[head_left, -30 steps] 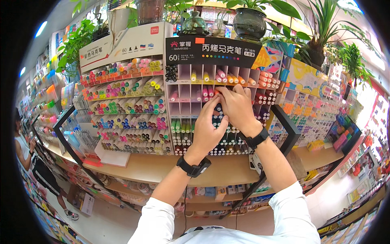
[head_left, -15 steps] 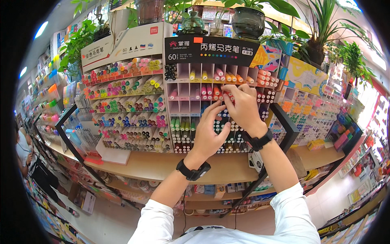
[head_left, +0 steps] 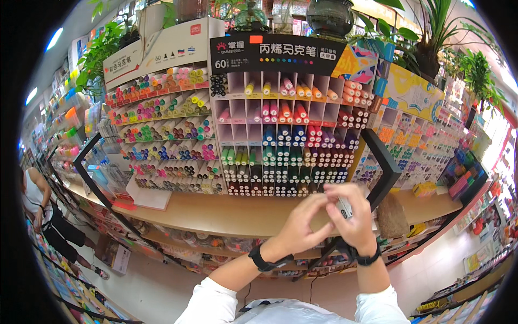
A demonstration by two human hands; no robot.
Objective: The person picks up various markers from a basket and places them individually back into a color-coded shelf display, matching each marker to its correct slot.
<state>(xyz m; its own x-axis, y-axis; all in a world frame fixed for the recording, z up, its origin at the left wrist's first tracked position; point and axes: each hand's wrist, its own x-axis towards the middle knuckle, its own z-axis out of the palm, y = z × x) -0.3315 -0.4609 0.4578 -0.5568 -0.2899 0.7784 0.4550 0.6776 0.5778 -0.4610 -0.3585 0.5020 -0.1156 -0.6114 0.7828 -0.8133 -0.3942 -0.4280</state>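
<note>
My left hand (head_left: 306, 225) and my right hand (head_left: 353, 218) are close together above the shelf, below the right part of the marker rack (head_left: 213, 121). The left hand's thumb stands apart from its curved fingers, and nothing shows between them. My right hand has bent fingers smeared by motion, its fingertips near the left hand's. Whether anything small sits between the fingertips cannot be made out. Behind the right hand shows part of a white object with a dark mark (head_left: 343, 208). Several coloured markers (head_left: 286, 112) stick out of the rack's compartments, caps or ends outward.
A second marker rack (head_left: 162, 129) adjoins on the left. Black metal bars (head_left: 387, 162) frame the wooden shelf (head_left: 226, 213). Potted plants (head_left: 330, 16) stand on top. A brown fuzzy object (head_left: 393, 217) lies at the right. Another person (head_left: 40, 200) stands at far left.
Both hands have come down and back from the rack's middle rows to above the shelf's right part. Red and orange markers they covered now show. The view has shifted slightly.
</note>
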